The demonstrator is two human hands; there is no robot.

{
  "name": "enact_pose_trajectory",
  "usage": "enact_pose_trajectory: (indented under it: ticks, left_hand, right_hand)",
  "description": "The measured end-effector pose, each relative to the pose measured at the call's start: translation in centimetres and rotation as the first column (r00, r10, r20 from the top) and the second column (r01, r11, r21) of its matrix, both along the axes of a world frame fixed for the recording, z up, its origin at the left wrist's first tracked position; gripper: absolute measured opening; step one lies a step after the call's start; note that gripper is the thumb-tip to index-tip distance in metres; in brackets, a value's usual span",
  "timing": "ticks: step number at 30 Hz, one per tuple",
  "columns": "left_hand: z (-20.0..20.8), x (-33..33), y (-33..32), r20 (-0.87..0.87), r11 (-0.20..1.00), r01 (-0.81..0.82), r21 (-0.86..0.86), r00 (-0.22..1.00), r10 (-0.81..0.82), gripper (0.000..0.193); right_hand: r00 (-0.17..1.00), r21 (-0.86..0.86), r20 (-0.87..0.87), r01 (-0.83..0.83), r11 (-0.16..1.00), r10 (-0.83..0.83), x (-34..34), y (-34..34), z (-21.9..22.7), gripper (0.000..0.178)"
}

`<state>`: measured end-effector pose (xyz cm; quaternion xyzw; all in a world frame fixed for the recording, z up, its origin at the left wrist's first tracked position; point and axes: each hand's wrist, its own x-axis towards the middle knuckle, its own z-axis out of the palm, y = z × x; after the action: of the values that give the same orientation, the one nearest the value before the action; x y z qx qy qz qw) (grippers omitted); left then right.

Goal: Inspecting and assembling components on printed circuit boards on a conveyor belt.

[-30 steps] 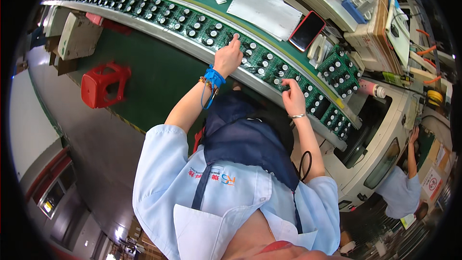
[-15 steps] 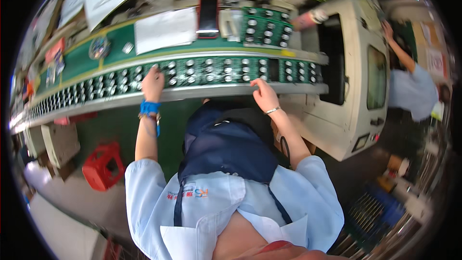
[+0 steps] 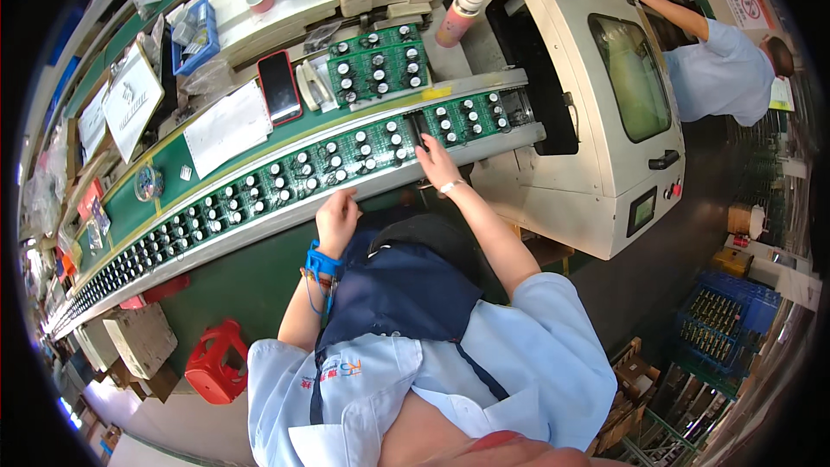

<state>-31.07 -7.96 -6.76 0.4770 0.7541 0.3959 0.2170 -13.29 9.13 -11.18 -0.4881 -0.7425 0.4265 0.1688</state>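
Observation:
A row of green circuit boards with silver-topped cylindrical parts lies end to end along the conveyor rail. My right hand reaches over the front rail, fingers partly stretched at a dark gap between two boards. Its fingertips are at the edge of the board left of the gap; whether they press on it cannot be made out. My left hand, with a blue wrist strap, hovers just in front of the rail. Its fingers are curled in, and no object shows in them.
At the conveyor's right end stands a beige machine with a dark opening. Behind the rail lie a phone, white paper, more green boards and a pink bottle. A red stool stands at left; a co-worker stands beyond the machine.
My left hand has come off the boards and back to the front of the rail. My right hand has moved from the front rail to the gap. The whole view has turned.

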Motion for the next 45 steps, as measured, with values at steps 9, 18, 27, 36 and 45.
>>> enact_pose_trajectory:
  ticks: [9,18,27,36,45]
  left_hand:
    - [0.4,2.3,-1.6,-0.037,0.992,-0.125,0.015,0.991,0.125,0.013]
    - [0.2,4.1,-1.4,-0.044,0.980,-0.198,0.014,0.979,0.198,0.012]
    - [0.4,6.3,0.4,-0.054,0.984,-0.175,0.035,0.983,0.177,0.011]
    - [0.1,7.4,1.6,-0.043,0.986,-0.165,-0.009,0.985,0.164,0.008]
    - [-0.9,8.0,3.0,-0.015,0.992,-0.111,-0.054,0.994,0.110,0.008]
  right_hand:
    - [0.995,-0.383,0.074,-0.029,0.923,0.062,-3.3,5.3,-6.5,0.081]
    - [0.988,-0.274,0.155,0.019,0.962,0.025,-1.5,6.7,-5.7,0.077]
    - [0.991,-0.260,0.122,-0.013,0.965,0.046,0.4,8.6,-6.7,0.075]
    - [0.940,-0.262,-0.236,-0.307,0.915,0.248,5.2,5.4,-1.8,0.025]
    - [0.973,-0.017,0.031,-0.226,0.974,0.227,9.6,4.5,-4.5,0.013]
